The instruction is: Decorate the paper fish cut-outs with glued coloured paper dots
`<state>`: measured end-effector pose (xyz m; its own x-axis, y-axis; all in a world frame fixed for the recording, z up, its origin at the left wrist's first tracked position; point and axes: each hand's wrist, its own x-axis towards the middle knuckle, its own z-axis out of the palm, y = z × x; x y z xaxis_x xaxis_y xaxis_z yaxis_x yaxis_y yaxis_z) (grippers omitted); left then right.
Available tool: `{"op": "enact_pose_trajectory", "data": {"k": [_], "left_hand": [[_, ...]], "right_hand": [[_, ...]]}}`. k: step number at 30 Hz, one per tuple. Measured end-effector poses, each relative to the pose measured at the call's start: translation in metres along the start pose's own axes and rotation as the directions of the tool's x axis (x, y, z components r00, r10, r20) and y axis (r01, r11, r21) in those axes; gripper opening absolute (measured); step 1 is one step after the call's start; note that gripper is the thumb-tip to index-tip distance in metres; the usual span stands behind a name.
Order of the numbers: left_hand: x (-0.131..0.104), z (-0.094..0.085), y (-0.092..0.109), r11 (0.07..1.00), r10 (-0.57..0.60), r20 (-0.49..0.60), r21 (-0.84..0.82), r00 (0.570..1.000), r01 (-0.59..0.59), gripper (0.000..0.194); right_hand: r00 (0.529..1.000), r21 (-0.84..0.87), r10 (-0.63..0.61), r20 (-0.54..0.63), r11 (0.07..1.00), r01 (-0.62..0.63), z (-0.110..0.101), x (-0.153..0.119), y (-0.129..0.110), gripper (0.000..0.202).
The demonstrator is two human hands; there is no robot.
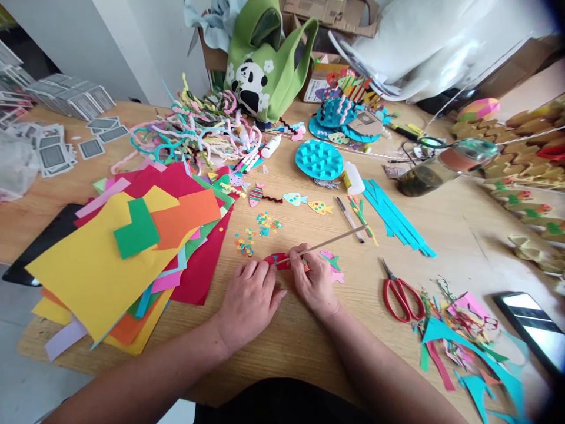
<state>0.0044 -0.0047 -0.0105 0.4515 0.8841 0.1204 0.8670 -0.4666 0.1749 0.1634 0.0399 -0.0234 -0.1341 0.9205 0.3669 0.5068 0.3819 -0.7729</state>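
A small red paper piece (281,258) with a blue bit on it lies on the wooden table between my hands. My left hand (252,294) rests at its left end, fingertips pressed down on it. My right hand (312,275) pinches a thin wooden stick (333,238), whose lower tip touches the red piece and whose long end points up to the right. Pink and green paper fish (333,265) lie just right of my right hand. Small coloured paper dots (263,224) are scattered beyond my left hand, near paper fish (295,199).
Coloured paper sheets (106,265) are piled at the left. Red-handled scissors (402,297), paper scraps (479,347) and a phone (532,324) lie at the right. Farther back are blue strips (397,218), a glue bottle (353,178), a glass jar (445,168) and pipe cleaners (198,132).
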Motion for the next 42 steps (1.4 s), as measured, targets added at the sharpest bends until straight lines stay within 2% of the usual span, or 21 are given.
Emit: {"op": "enact_pose_trajectory", "data": {"k": [9,20,25,42], "left_hand": [[0.0010,-0.0012,0.0002,1.000,0.003,0.017,-0.005,1.000,-0.003,0.037],[0.0018,-0.0034,0.0011,0.999,0.008,0.019,0.039,1.000,-0.008,0.037],[0.0019,-0.0020,0.0013,0.999,0.007,0.019,0.044,1.000,-0.008,0.038],[0.0022,-0.0029,0.0017,0.999,0.009,0.029,0.047,1.000,-0.010,0.039]], "right_hand": [[1.000,-0.012,0.008,0.019,1.000,-0.008,0.0000,-0.0003,0.0022,0.022],[0.997,0.045,0.076,-0.006,0.996,-0.076,-0.0023,0.0017,-0.0007,0.028],[0.997,0.042,0.058,-0.042,0.998,-0.056,-0.0026,0.0006,0.0006,0.028],[0.999,0.015,0.039,-0.008,0.999,-0.039,-0.0028,0.0011,0.0004,0.025]]}}
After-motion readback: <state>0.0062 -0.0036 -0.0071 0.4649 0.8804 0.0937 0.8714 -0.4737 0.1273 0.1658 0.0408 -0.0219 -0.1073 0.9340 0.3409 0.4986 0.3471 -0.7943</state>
